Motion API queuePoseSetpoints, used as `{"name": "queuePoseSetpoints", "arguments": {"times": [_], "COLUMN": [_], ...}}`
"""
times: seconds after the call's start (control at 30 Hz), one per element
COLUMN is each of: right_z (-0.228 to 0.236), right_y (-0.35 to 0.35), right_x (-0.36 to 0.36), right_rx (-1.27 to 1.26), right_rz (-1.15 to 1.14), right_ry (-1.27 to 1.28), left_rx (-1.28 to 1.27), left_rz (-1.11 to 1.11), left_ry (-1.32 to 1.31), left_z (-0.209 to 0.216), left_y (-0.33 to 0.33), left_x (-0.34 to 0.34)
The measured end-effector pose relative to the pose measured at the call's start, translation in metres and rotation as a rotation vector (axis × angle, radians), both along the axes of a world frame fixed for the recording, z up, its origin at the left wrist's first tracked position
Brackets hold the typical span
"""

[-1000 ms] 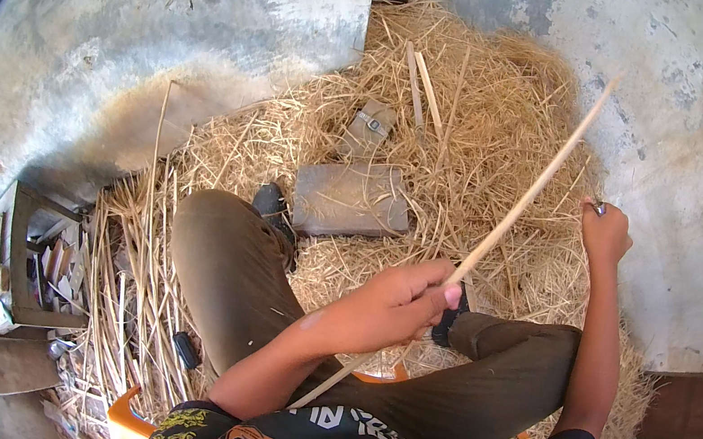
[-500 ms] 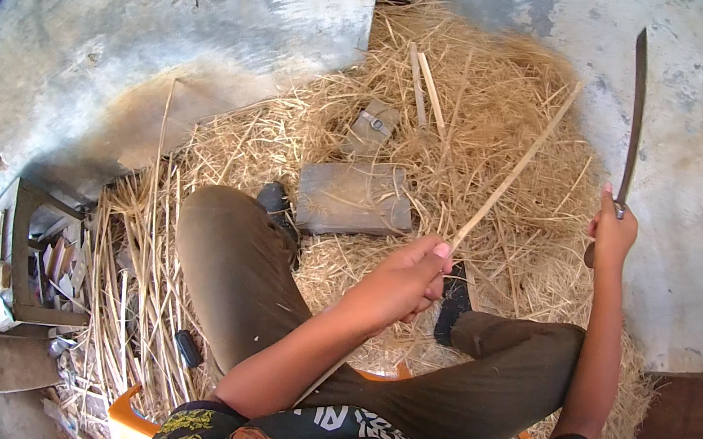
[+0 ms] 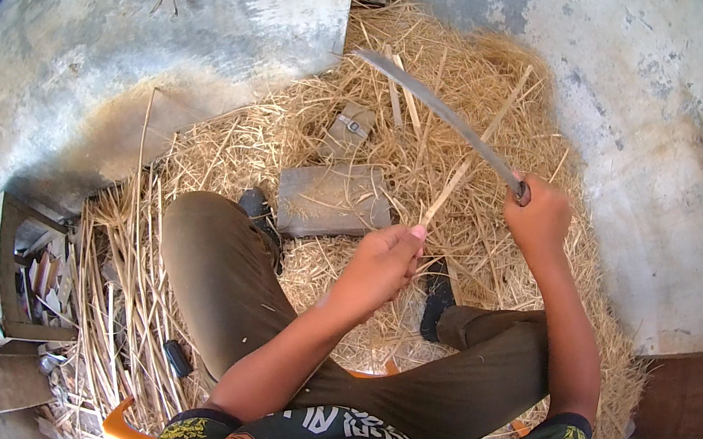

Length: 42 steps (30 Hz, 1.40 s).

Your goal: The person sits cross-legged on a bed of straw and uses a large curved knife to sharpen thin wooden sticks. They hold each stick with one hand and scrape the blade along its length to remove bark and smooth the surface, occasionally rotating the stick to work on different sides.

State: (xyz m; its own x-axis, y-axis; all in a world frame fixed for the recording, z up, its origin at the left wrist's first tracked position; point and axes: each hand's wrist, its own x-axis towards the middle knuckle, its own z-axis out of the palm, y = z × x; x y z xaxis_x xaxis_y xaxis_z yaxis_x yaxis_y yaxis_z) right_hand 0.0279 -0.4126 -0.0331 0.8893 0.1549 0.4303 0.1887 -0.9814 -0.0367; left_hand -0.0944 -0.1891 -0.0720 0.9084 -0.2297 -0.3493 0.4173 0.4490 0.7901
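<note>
My left hand (image 3: 381, 265) is closed around the near end of a long, flat bamboo strip (image 3: 457, 181), which slants away to the upper right above the shavings. In my right hand (image 3: 540, 213) is the handle of a machete (image 3: 453, 118). Its long, slightly curved grey blade points to the upper left and passes across the strip in this view; whether the two touch I cannot tell. Below them, thin pale shavings (image 3: 490, 267) cover the ground around my bent legs and dark shoes.
A wooden block (image 3: 331, 203) lies ahead of me, with a smaller piece bearing a buckle (image 3: 350, 127) behind it. Long strips (image 3: 111, 275) are heaped at my left, beside a wooden frame (image 3: 9, 259) and a small black object (image 3: 177, 359). Plastered walls (image 3: 217, 27) enclose the far side.
The machete has swung from upright at the right to a leftward slant across the strip. My right hand moved left with it. The view shifted slightly.
</note>
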Motion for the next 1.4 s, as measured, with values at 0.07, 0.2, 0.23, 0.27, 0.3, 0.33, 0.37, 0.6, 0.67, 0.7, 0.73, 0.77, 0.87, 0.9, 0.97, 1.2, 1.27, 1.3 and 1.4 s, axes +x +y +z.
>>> {"name": "queuePoseSetpoints", "arguments": {"times": [0.07, 0.2, 0.23, 0.27, 0.3, 0.33, 0.37, 0.6, 0.67, 0.7, 0.73, 0.77, 0.87, 0.9, 0.97, 1.2, 1.27, 1.3, 1.4], "right_z": [-0.005, -0.01, -0.008, -0.008, -0.007, -0.005, 0.0, 0.016, 0.008, 0.002, -0.002, -0.003, -0.004, -0.002, -0.001, -0.004, -0.007, -0.005, -0.002], "right_y": [0.005, 0.022, 0.024, 0.021, 0.016, 0.01, 0.006, -0.019, -0.014, -0.008, -0.004, -0.003, -0.003, -0.005, -0.004, 0.013, 0.023, 0.028, 0.018], "right_x": [-0.004, -0.024, -0.026, -0.023, -0.016, -0.008, 0.0, 0.017, 0.002, -0.006, -0.01, -0.013, -0.013, -0.005, 0.003, -0.004, -0.019, -0.025, -0.011], "right_rx": [-0.002, -0.022, -0.041, -0.05, -0.058, -0.067, -0.03, 0.154, 0.082, 0.015, -0.05, -0.061, -0.07, -0.058, -0.063, -0.113, -0.126, -0.146, -0.12], "right_rz": [0.059, 0.211, 0.263, 0.29, 0.315, 0.34, 0.201, -0.19, -0.099, -0.037, 0.027, 0.111, 0.255, 0.229, 0.201, 0.251, 0.304, 0.361, 0.247], "right_ry": [0.013, 0.0, -0.027, -0.042, -0.056, -0.07, -0.046, 0.091, 0.096, 0.074, 0.052, 0.012, -0.056, -0.044, -0.056, -0.162, -0.166, -0.173, -0.133], "left_rx": [-0.01, -0.082, -0.093, -0.103, -0.114, -0.126, -0.135, -0.039, -0.03, -0.013, 0.004, -0.046, 0.041, 0.013, -0.046, -0.164, -0.161, -0.143, -0.117], "left_rz": [0.018, 0.02, 0.014, 0.02, 0.025, 0.03, 0.013, -0.063, -0.051, -0.038, -0.024, -0.016, 0.021, 0.017, 0.011, 0.024, 0.048, 0.065, 0.071], "left_ry": [0.005, 0.015, 0.013, 0.014, 0.016, 0.018, 0.025, -0.001, 0.005, -0.002, -0.009, -0.01, -0.047, -0.039, -0.025, -0.006, 0.025, 0.029, 0.023], "left_z": [-0.002, -0.002, -0.001, 0.002, 0.005, 0.007, 0.009, 0.003, -0.002, -0.004, -0.006, -0.007, -0.001, 0.002, 0.006, 0.004, 0.003, 0.005, 0.01], "left_y": [0.003, 0.008, 0.009, 0.007, 0.004, 0.001, -0.002, -0.012, -0.007, -0.004, -0.002, -0.003, -0.012, -0.01, -0.006, 0.006, 0.01, 0.009, 0.002], "left_x": [0.002, 0.005, 0.005, 0.002, -0.001, -0.005, -0.008, -0.011, -0.007, -0.004, -0.003, -0.003, -0.009, -0.008, -0.003, -0.003, -0.001, -0.002, -0.006]}}
